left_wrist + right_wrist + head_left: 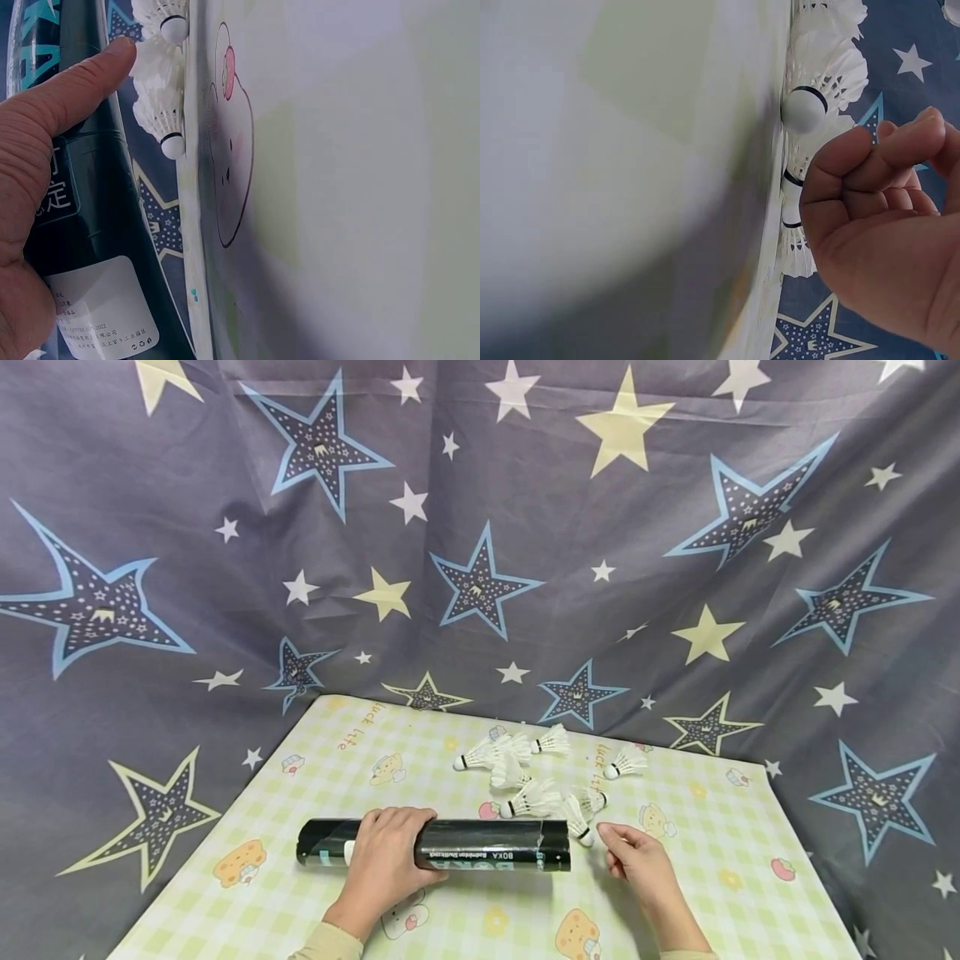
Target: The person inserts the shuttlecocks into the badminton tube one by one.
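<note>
A black shuttlecock tube [487, 843] lies on its side across the table in the head view, with pale lettering. Its white label [105, 307] shows in the left wrist view. My left hand [393, 856] grips the tube left of its middle, thumb [82, 86] along the near side. Just beyond the tube's right end is my right hand [637, 860], fingers curled and nothing visible in them. Its fingertips are near a white feather shuttlecock [579, 827]. In the right wrist view, the curled right hand [885, 225] overlaps part of the shuttlecock group.
Several more shuttlecocks lie loosely behind the tube, one shuttlecock [624, 764] apart at the right and another shuttlecock [551, 741] near the back edge. A green-checked tablecloth [705, 827] covers the table. A grey star-patterned curtain [487, 477] hangs behind and around it.
</note>
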Action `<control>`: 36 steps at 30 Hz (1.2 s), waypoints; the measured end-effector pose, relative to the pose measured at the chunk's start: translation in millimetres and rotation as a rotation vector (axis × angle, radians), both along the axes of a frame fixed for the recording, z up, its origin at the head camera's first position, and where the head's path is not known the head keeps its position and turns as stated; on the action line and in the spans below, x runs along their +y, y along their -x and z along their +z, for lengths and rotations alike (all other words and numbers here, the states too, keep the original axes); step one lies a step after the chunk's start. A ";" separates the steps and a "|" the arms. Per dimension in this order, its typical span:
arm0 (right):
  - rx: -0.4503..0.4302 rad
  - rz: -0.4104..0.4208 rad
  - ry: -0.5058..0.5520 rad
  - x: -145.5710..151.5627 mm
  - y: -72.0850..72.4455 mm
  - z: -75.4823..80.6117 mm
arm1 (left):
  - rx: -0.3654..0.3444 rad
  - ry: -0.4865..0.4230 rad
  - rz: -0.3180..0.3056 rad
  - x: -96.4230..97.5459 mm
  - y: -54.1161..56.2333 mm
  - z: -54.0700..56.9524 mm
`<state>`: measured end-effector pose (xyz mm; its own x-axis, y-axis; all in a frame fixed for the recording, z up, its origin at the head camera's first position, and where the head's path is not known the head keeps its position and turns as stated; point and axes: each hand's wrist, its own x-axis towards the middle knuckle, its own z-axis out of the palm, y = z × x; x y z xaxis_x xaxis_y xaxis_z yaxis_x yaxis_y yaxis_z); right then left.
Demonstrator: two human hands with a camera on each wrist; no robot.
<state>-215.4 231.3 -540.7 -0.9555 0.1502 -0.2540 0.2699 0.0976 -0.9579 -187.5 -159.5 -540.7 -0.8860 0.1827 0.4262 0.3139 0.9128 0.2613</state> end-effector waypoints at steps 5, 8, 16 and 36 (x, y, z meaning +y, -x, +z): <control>0.015 0.013 -0.019 -4.5 5.5 -1.7 | -0.008 0.004 0.001 0.4 0.7 0.0; 0.037 0.025 -0.038 -7.6 9.0 -0.6 | -0.010 0.004 -0.002 0.7 0.7 0.2; 0.130 0.071 -0.249 -15.2 18.7 1.9 | -0.004 -0.004 -0.004 0.7 1.1 -0.3; 0.255 0.108 -0.693 -12.8 26.3 -1.8 | 0.017 0.021 -0.003 -0.5 2.4 -4.1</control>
